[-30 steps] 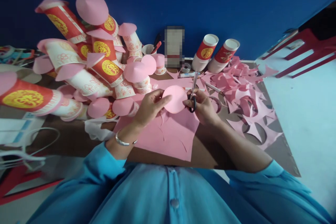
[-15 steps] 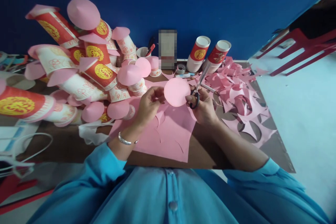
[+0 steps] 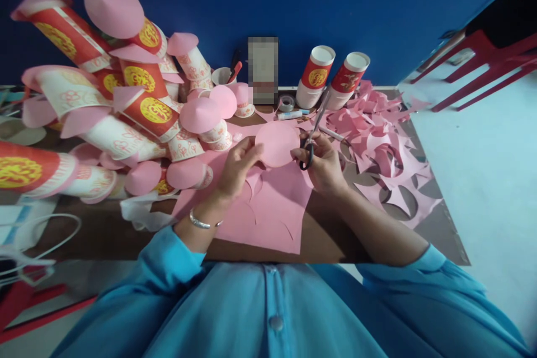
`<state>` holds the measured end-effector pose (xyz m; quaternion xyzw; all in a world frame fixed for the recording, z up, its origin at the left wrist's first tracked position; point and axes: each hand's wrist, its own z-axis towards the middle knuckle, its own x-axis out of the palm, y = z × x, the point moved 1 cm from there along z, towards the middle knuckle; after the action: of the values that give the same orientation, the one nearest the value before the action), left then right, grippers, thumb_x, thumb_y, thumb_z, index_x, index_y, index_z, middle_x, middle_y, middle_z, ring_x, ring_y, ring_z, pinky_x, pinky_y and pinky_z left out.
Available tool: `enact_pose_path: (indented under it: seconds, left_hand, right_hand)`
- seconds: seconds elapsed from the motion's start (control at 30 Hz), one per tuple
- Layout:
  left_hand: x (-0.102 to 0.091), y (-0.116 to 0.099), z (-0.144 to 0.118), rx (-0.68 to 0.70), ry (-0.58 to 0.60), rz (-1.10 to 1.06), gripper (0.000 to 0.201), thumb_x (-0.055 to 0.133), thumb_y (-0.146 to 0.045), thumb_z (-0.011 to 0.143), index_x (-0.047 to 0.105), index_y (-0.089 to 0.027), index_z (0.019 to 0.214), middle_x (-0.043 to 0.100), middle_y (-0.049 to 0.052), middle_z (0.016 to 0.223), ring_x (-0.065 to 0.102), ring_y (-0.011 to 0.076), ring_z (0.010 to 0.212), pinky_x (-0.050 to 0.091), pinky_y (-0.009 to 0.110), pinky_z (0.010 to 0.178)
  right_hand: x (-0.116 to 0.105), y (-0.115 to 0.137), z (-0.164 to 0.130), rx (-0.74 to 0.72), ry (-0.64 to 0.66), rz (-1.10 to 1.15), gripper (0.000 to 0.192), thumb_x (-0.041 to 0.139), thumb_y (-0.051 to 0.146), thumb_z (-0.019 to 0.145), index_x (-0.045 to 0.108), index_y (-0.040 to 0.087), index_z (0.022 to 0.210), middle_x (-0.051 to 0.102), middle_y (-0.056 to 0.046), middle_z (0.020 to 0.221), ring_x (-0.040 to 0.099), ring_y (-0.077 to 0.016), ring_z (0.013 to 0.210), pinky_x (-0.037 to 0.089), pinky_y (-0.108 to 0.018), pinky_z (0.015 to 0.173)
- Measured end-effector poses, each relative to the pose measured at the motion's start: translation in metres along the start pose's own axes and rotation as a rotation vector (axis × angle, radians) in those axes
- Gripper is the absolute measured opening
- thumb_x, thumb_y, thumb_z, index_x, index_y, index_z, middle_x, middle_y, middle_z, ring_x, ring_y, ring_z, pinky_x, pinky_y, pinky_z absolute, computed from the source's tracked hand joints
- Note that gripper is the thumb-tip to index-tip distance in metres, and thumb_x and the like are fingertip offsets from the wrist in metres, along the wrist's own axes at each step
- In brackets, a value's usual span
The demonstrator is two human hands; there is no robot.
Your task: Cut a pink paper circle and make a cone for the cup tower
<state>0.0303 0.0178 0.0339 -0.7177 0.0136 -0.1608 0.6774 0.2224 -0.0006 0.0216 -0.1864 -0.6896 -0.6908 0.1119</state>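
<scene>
A round pink paper disc (image 3: pixel 277 144) is held up between both hands. My left hand (image 3: pixel 240 166) pinches its left edge with the thumb on top. My right hand (image 3: pixel 325 165) has thumb and finger at the disc's right edge, and also holds black-handled scissors (image 3: pixel 320 114) whose blades point up and away. Beneath the hands lies a pink paper sheet (image 3: pixel 272 212) with a few curved cuts in it.
Paper-cup models with pink cone tops (image 3: pixel 146 109) crowd the left side. Pink paper offcuts (image 3: pixel 377 140) are heaped at right. Two stacks of paper cups (image 3: pixel 316 78), a tape roll (image 3: pixel 287 103) and a blurred-out upright object (image 3: pixel 263 70) stand along the blue wall.
My left hand has closed onto the disc's left edge, where it was just beside it before. The scissors remain in my right hand. The whole view has shifted slightly.
</scene>
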Motion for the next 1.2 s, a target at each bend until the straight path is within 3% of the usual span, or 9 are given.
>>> enact_pose_path:
  seconds: [0.1,0.27,0.4,0.67,0.77,0.87,0.93,1.03,1.2]
  left_hand:
    - [0.005,-0.003,0.001,-0.014,-0.039,0.089,0.034,0.088,-0.045,0.073,0.072,-0.017,0.084,0.071,0.001,0.077,0.065,0.0131,0.065,0.057,0.025,0.058]
    - [0.001,-0.003,0.006,0.002,-0.204,0.007,0.032,0.088,-0.043,0.072,0.072,-0.017,0.082,0.069,0.0,0.072,0.061,0.0106,0.058,0.053,0.022,0.052]
    - [-0.005,-0.003,0.009,0.018,-0.236,0.002,0.033,0.088,-0.041,0.072,0.072,-0.016,0.086,0.069,0.0,0.073,0.059,0.0095,0.056,0.051,0.021,0.051]
    - [-0.005,0.0,0.01,0.041,-0.268,0.114,0.034,0.085,-0.044,0.075,0.072,-0.017,0.09,0.071,0.001,0.077,0.061,0.0128,0.063,0.053,0.024,0.057]
    - [-0.006,-0.005,0.007,0.201,-0.266,0.324,0.022,0.078,-0.04,0.083,0.072,-0.018,0.086,0.07,0.002,0.078,0.064,0.0168,0.074,0.056,0.029,0.07]
    - [-0.009,-0.01,0.003,0.523,-0.259,0.676,0.007,0.072,-0.028,0.087,0.075,-0.022,0.085,0.07,0.005,0.087,0.065,0.0206,0.088,0.057,0.036,0.085]
    - [-0.012,-0.009,0.002,0.69,-0.238,0.847,0.009,0.07,-0.021,0.086,0.078,-0.026,0.089,0.071,0.006,0.096,0.065,0.023,0.095,0.056,0.04,0.091]
    - [-0.019,-0.002,0.001,0.763,-0.201,0.948,0.014,0.071,-0.021,0.087,0.079,-0.031,0.093,0.07,0.007,0.1,0.063,0.026,0.102,0.054,0.046,0.098]
    - [-0.023,0.007,-0.001,0.815,-0.12,0.937,0.006,0.076,-0.028,0.086,0.078,-0.033,0.086,0.068,0.007,0.103,0.061,0.0285,0.109,0.048,0.052,0.107]
  right_hand:
    - [0.0,-0.003,-0.001,0.004,0.015,-0.027,0.043,0.093,0.028,0.062,0.065,0.027,0.094,0.061,0.008,0.075,0.059,-0.0094,0.06,0.048,-0.025,0.056]
    - [-0.004,-0.007,0.001,-0.011,-0.006,-0.064,0.038,0.089,0.033,0.07,0.064,0.027,0.098,0.066,0.006,0.077,0.064,-0.0115,0.066,0.052,-0.028,0.064]
    - [-0.003,-0.012,0.001,0.033,-0.028,-0.088,0.042,0.09,0.036,0.069,0.062,0.026,0.098,0.066,0.006,0.075,0.064,-0.0124,0.065,0.052,-0.028,0.063]
    - [0.003,-0.018,-0.004,0.151,0.045,0.009,0.044,0.09,0.041,0.071,0.064,0.023,0.102,0.069,0.004,0.073,0.063,-0.0112,0.061,0.046,-0.023,0.056]
    - [0.005,-0.015,-0.004,0.206,0.045,0.049,0.046,0.091,0.042,0.07,0.063,0.023,0.101,0.069,0.004,0.072,0.063,-0.0114,0.062,0.044,-0.022,0.055]
    - [0.006,-0.011,-0.005,0.252,0.087,0.112,0.046,0.088,0.05,0.071,0.063,0.023,0.099,0.07,0.003,0.077,0.066,-0.0127,0.067,0.045,-0.023,0.056]
    - [0.007,-0.01,-0.005,0.275,0.104,0.156,0.048,0.087,0.055,0.071,0.063,0.024,0.098,0.068,0.003,0.078,0.066,-0.0134,0.069,0.046,-0.023,0.056]
    - [0.007,-0.009,-0.004,0.304,0.062,0.191,0.047,0.092,0.047,0.066,0.066,0.024,0.098,0.063,0.007,0.07,0.062,-0.011,0.062,0.047,-0.022,0.055]
    - [0.007,-0.009,-0.004,0.296,0.007,0.126,0.047,0.096,0.034,0.059,0.066,0.024,0.094,0.057,0.01,0.067,0.051,-0.0069,0.055,0.043,-0.02,0.05]
